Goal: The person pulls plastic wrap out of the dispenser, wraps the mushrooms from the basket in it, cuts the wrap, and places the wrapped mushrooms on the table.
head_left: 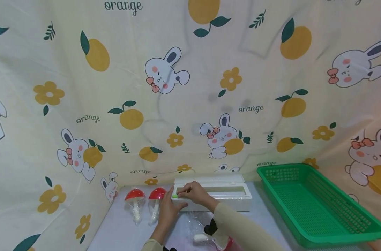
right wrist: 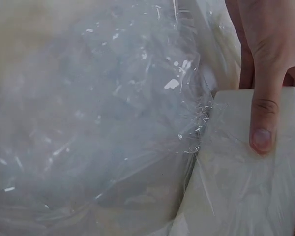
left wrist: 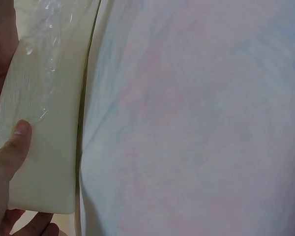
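Observation:
A long white cling film dispenser [head_left: 214,204] lies on the table with its lid raised at the back. My left hand [head_left: 169,212] grips its left end, the thumb [left wrist: 20,140] on the front face and other fingers round the end. A small green slide cutter [head_left: 175,196] sits at that end of the dispenser's top. My right hand [head_left: 195,193] reaches across from the right, its curled fingertips pinching at the cutter. Clear film [right wrist: 137,83] hangs from the dispenser's front, loose and crinkled. Under the right forearm lies a toy mushroom [head_left: 201,238] on film, partly hidden by the sleeve.
Left of the dispenser, two red-capped toy mushrooms, one [head_left: 135,202] and another [head_left: 156,204], lie wrapped in clear film. A green plastic basket [head_left: 328,209] stands at the right. Behind the table hangs a printed cloth [head_left: 190,104] with rabbits and oranges.

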Demonstrator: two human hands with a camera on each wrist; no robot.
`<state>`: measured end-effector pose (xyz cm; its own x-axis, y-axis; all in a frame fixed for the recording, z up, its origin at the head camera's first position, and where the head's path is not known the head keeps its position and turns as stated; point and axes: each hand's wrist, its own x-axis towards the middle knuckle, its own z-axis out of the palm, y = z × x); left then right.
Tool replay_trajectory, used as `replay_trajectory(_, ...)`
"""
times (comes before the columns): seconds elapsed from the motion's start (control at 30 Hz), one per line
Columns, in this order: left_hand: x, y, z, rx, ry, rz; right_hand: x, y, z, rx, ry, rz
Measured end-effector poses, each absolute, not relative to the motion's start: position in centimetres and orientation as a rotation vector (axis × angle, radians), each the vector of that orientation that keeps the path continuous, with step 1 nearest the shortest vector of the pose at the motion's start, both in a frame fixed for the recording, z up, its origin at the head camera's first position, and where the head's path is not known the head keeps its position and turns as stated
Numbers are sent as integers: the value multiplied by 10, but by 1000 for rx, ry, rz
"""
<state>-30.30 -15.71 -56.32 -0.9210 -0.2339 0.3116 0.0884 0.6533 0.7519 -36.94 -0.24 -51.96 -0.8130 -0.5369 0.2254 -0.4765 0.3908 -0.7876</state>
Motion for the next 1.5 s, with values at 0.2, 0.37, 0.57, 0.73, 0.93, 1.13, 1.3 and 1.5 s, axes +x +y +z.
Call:
replay_trajectory(0.2,-301,-158,-563,113,-2475,-1171,-369,-5,-524,-908,2567,-1425)
replay_trajectory(0.37,-301,-158,-564,106,-2470,-1153,-371,-7,-527,-936,2579,-1423)
replay_trajectory(0.57,-302,-159,-566,109,-2474,-1140,-371,-9,-528,-956,2590,-1410)
replay_trajectory(0.73,-301,-158,-564,122,-2483,-1148,-371,-10,-528,-978,2588,-1417)
replay_trajectory(0.93,-301,-158,-562,130,-2485,-1162,-371,-8,-526,-984,2591,-1406)
replay_trajectory(1.13,-302,-159,-563,117,-2493,-1169,-370,-4,-523,-984,2594,-1380)
replay_trajectory(1.3,-303,-158,-564,132,-2510,-1194,-370,1,-522,-992,2584,-1367)
replay_trajectory(1.5,-304,-161,-563,124,-2509,-1196,-370,7,-515,-1022,2605,-1321)
